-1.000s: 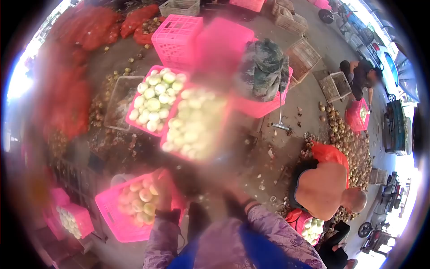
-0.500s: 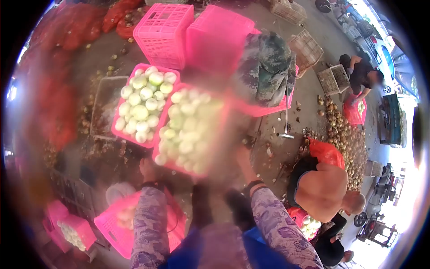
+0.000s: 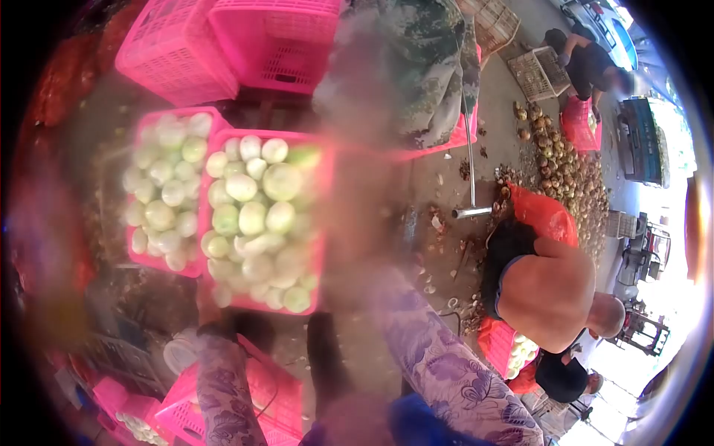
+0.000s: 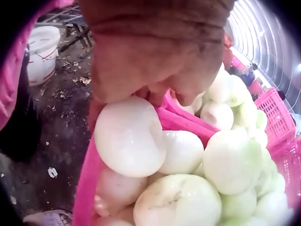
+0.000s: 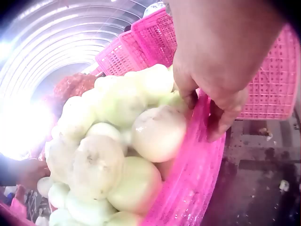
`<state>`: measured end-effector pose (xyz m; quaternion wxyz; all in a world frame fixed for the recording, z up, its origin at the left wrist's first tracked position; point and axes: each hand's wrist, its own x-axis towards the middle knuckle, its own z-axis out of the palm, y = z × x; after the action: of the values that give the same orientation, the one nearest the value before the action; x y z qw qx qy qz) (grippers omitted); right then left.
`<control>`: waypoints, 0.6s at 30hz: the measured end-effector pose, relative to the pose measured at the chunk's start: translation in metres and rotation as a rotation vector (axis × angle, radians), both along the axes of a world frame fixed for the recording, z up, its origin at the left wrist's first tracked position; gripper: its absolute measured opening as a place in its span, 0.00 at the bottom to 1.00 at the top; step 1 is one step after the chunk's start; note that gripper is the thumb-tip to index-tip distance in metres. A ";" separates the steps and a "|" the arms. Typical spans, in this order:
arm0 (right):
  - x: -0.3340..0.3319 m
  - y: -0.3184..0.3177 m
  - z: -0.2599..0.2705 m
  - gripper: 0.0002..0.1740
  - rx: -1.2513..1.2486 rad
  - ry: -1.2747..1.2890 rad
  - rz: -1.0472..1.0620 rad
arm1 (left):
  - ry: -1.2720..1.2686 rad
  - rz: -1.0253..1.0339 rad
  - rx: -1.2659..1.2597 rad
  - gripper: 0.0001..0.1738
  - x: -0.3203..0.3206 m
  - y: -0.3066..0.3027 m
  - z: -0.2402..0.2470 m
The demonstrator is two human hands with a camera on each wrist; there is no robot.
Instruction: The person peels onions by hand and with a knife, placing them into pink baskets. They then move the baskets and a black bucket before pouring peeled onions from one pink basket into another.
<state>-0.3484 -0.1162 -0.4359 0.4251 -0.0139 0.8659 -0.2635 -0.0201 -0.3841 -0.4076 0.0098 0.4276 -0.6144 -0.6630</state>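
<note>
A pink plastic crate (image 3: pixel 321 245) heaped with peeled white-green onions (image 3: pixel 253 217) stands before me, beside a second pink crate of onions (image 3: pixel 160 215) on its left. My right hand (image 5: pixel 225 61) grips the crate's rim, with fingers outside and thumb on the inner side. Over the opposite rim (image 4: pixel 85 188), my left hand (image 4: pixel 155 61) curls its fingers, partly hidden behind a large white onion (image 4: pixel 130 136). In the head view, a blurred patch covers my right hand, and my left hand shows only in part near the crate's lower left corner.
Stacked pink crates (image 3: pixel 275 44) and a camouflage cloth (image 3: pixel 409 67) lie ahead. A person with a bare back (image 3: pixel 547 297) sits at right by a heap of onions (image 3: pixel 573 186). A white bucket (image 4: pixel 43 54) and another pink crate (image 3: pixel 279 394) are near my left side.
My left hand has left the crate at lower left and reached the onion-filled crate ahead. My right hand has come to that crate's right rim. The head view has shifted closer over both crates.
</note>
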 end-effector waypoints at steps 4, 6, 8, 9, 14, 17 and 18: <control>-0.005 -0.004 -0.031 0.32 0.004 0.075 -0.105 | -0.091 0.127 0.060 0.35 -0.014 0.000 -0.021; -0.006 -0.004 -0.040 0.28 -0.043 0.083 -0.098 | -0.129 0.159 0.055 0.35 -0.016 -0.001 -0.028; -0.006 -0.001 -0.050 0.28 -0.065 0.091 -0.079 | -0.153 0.185 0.053 0.35 -0.017 0.002 -0.033; -0.004 0.000 -0.054 0.28 -0.076 0.098 -0.063 | -0.163 0.202 0.052 0.35 -0.017 0.004 -0.035; 0.012 0.030 -0.053 0.26 -0.143 0.089 -0.033 | -0.218 0.303 0.045 0.36 -0.007 0.021 -0.040; 0.028 0.068 -0.060 0.23 -0.098 0.095 0.084 | -0.256 0.396 0.030 0.36 -0.002 0.038 -0.044; 0.033 0.083 -0.061 0.22 -0.071 0.094 0.127 | -0.264 0.430 0.028 0.36 -0.003 0.045 -0.044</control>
<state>-0.3150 -0.0337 -0.4973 0.3991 -0.0965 0.8723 -0.2656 -0.0231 -0.3390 -0.4520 0.0644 0.6315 -0.4960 -0.5925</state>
